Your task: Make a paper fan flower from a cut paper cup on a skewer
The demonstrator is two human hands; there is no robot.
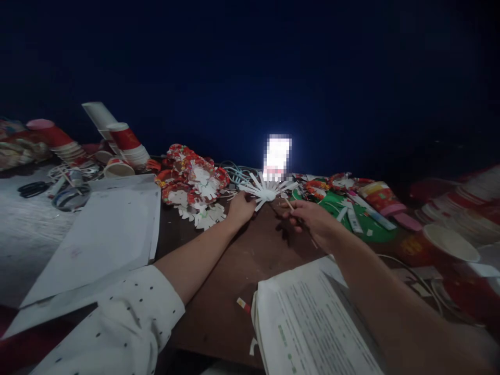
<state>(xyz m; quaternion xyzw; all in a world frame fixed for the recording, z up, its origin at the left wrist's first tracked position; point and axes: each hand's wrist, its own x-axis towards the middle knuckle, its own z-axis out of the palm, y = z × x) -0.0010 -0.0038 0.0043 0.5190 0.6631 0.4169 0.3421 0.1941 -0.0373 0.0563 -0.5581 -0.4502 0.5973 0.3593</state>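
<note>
In the head view, a white paper cup cut into strips [267, 195] is fanned out like a flower, with its round base toward me. My left hand [242, 207] pinches one side of it, fingers closed on the strips. Just to the right, my right hand [307, 216] is closed around a thin wooden stick [289, 204], whose tip points toward the cut cup. Whether the stick touches the cup, I cannot tell. Behind the cup glows a bright, pixelated screen [277, 153].
Red-and-white cut paper pieces [195, 182] pile up left of my hands. Stacked paper cups [127, 143] stand farther left, near a white board [105, 229]. On the right lie a green sheet [336, 205] and a cup [451, 244]. A printed carton [308, 317] sits in front.
</note>
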